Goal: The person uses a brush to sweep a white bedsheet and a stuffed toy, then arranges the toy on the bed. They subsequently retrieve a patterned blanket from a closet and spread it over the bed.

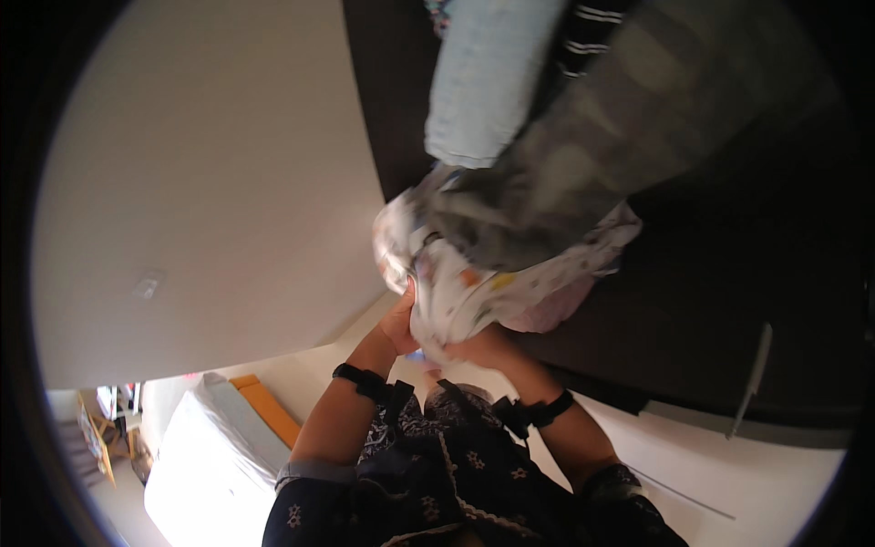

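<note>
A bunched white printed cloth (451, 294) with coloured spots lies between both my hands at the centre. My left hand (400, 321) grips its near left edge, thumb upward. My right hand (475, 347) is blurred and closed on its lower edge. A pinkish cloth (557, 305) shows beneath it on the right. Over the printed cloth hangs a dark camouflage-patterned garment (581, 150). Pale blue denim trousers (489, 82) hang just beyond, beside a black garment with white stripes (591, 31).
A large pale wardrobe door or panel (205, 191) stands at the left. Dark shelving or cabinet interior (718, 273) lies at the right, with a metal handle (752, 383) near its lower edge. A bed with white bedding (205, 458) is at the lower left.
</note>
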`<action>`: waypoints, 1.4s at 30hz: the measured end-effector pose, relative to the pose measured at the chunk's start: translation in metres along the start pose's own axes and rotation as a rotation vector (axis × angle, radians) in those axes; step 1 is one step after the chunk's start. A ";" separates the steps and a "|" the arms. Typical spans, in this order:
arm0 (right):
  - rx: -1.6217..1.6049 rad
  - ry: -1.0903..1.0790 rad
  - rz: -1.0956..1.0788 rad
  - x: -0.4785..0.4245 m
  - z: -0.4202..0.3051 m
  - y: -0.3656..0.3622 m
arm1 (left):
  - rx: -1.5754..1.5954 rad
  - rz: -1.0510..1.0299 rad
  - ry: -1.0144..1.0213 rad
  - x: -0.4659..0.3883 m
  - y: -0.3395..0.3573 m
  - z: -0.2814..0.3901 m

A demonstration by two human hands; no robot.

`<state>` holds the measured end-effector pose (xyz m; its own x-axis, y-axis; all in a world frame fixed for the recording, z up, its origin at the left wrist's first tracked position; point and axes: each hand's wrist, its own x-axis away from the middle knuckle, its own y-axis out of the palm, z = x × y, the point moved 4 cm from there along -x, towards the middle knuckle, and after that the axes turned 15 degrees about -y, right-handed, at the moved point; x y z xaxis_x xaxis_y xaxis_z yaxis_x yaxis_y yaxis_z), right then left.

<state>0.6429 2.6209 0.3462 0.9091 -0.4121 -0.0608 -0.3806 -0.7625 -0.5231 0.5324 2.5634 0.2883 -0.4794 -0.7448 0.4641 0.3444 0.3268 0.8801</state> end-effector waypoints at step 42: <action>-1.473 0.215 -0.001 -0.108 -0.108 0.157 | 0.709 1.378 1.770 0.524 -0.065 -0.507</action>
<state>0.4663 2.4921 0.3628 0.9178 -0.3749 0.1311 -0.3239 -0.5155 0.7933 0.6680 1.8564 0.4236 0.7279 0.5358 0.4278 -0.6753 0.6682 0.3122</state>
